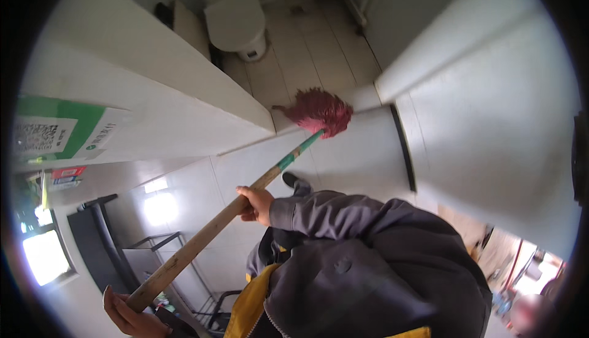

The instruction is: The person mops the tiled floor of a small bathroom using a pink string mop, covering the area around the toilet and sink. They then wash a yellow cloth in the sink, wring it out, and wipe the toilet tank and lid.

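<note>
A mop with a red-pink strand head (320,112) and a long wooden handle (196,243) slants across the view. Its head lies on the floor at a doorway threshold, and the handle has a green section near the head. Midway along the handle, my right hand (256,205) is closed round the wood, its grey sleeve reaching in from the right. At the handle's lower left end, my left hand (132,318) cups the butt, with its fingers partly extended along it.
Beyond the doorway stands a white toilet (236,25) on a tiled floor. White walls (92,68) flank the opening, one with a green-and-white sign (61,130). A dark metal-framed rack (156,240) is at the left. A dark strip (403,148) edges the floor at right.
</note>
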